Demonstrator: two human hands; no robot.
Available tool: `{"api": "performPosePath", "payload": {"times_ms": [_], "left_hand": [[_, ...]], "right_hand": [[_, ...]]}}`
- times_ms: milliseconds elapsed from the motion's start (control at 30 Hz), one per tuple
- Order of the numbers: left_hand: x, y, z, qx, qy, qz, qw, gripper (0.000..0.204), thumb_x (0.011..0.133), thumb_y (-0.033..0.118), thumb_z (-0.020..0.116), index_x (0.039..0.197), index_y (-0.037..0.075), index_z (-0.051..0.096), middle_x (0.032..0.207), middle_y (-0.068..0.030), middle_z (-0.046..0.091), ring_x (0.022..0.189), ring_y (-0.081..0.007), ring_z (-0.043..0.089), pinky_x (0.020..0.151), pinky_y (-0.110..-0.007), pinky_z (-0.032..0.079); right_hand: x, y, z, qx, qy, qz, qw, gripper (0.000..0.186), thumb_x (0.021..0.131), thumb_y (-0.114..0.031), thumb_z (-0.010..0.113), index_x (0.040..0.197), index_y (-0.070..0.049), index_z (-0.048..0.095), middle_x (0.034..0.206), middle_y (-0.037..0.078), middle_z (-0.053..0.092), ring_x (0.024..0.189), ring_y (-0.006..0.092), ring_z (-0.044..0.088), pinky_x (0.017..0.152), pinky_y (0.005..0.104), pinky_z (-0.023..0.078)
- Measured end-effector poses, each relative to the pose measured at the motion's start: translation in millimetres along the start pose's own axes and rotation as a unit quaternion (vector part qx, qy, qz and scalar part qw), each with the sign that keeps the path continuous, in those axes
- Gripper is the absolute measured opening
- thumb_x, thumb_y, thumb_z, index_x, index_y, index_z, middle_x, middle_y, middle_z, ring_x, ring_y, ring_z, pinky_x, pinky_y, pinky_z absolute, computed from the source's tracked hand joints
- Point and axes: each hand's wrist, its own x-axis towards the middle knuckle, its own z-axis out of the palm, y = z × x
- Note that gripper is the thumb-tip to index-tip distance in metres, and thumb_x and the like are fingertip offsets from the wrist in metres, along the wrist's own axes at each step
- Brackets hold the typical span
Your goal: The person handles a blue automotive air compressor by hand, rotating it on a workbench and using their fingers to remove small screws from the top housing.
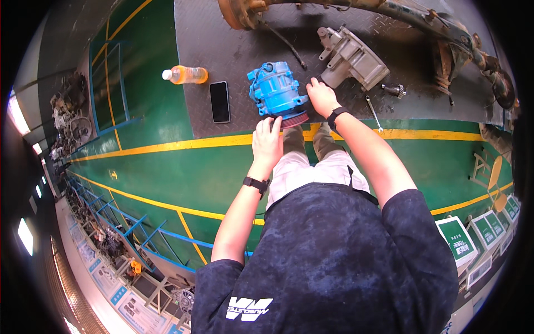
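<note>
A blue compressor [275, 89] with a dark reddish grooved pulley [295, 120] stands near the close edge of the metal workbench, pulley toward me. My left hand [268, 139] rests against the left side of the pulley, its fingers bent over the rim. On the other side, my right hand [324, 100] is beside the compressor's right flank, with fingers apart and nothing seen in them. Whether it touches the blue casing I cannot tell. Just beyond my right hand lies a grey cast-metal housing [353, 58].
Left of the compressor lie a black phone [220, 102] and an orange drink bottle [189, 74]. To the right are a wrench [374, 113] and a small gear [395, 90]. A rusty axle assembly [384, 11] spans the back of the patterned metal workbench [194, 44].
</note>
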Motion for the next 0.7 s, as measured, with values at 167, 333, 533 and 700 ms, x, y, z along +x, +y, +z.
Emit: {"api": "performPosePath", "payload": {"times_ms": [167,333,533,700], "left_hand": [[-13,-6,-8,-0.024,-0.013,-0.045,0.999,0.060,0.077,0.007,0.073,0.134,0.008,0.053,0.125,-0.0154,0.054,0.118,-0.0354,0.051,0.099,-0.045,0.045],[-1,-8,-6,-0.024,-0.024,-0.020,0.999,0.061,0.077,0.015,0.078,0.133,0.007,0.053,0.123,-0.0153,0.056,0.118,-0.0349,0.053,0.096,-0.045,0.046],[20,-10,-1,-0.006,-0.007,0.014,1.000,0.074,0.075,0.018,0.080,0.140,0.005,0.047,0.133,-0.0183,0.052,0.125,-0.0383,0.049,0.102,-0.047,0.043],[34,-19,-2,-0.010,-0.050,0.094,0.994,0.089,0.074,0.016,0.076,0.151,0.003,0.034,0.157,-0.0201,0.032,0.147,-0.0353,0.029,0.116,-0.046,0.031]], "right_hand": [[-18,10,8,0.043,0.036,-0.030,0.998,0.011,0.086,-0.006,0.057,0.095,-0.004,0.062,0.103,0.013,0.060,0.096,0.0300,0.065,0.078,0.0415,0.058],[-46,5,-2,0.213,0.112,0.047,0.969,0.018,0.084,-0.009,0.066,0.100,-0.005,0.060,0.097,0.016,0.062,0.095,0.0363,0.064,0.079,0.0451,0.054],[-69,-4,-39,0.384,0.089,0.179,0.902,0.027,0.080,-0.022,0.078,0.093,-0.002,0.065,0.078,0.013,0.066,0.074,0.0284,0.066,0.068,0.0384,0.052],[-75,-24,-38,0.465,0.081,0.227,0.852,0.026,0.082,-0.019,0.075,0.099,-0.002,0.069,0.080,0.013,0.070,0.074,0.0239,0.069,0.071,0.0352,0.054]]}}
